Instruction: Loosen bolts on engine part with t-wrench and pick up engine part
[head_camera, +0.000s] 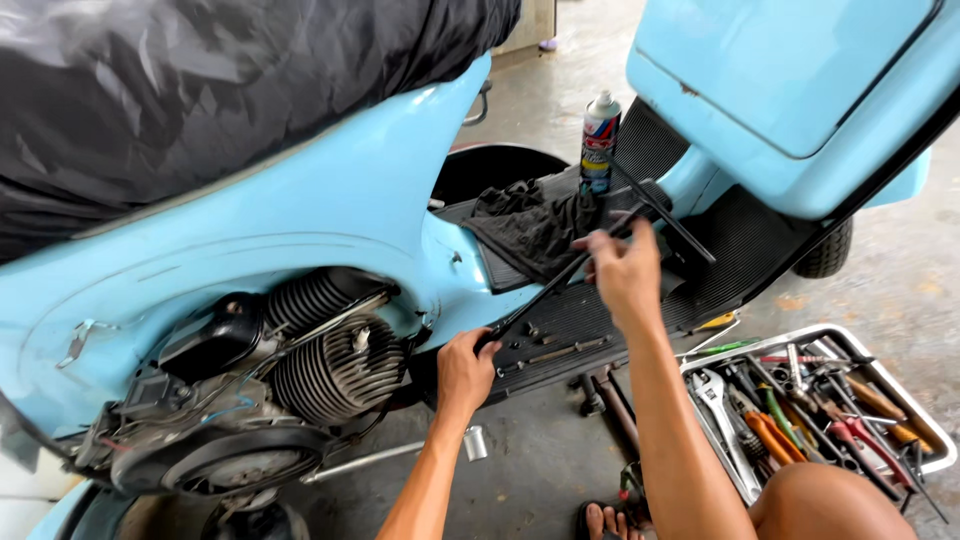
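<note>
A: What's hard to see?
B: The black rod (545, 290), gripped shut at each end by left hand (465, 368) and right hand (622, 270) fingers over the scooter footboard (580, 315).
A: Labels?
B: A white-capped spray can (599, 142) stands far behind.

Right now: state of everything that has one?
left hand: closed on lower end of black rod
right hand: gripping rod's upper end
rod: held slanted above footboard
spray can: upright on footboard, cap on
black rag: crumpled on footboard
engine: exposed, side cover off
tool tray: on floor, full of tools
seat cover: draped over seat
</note>
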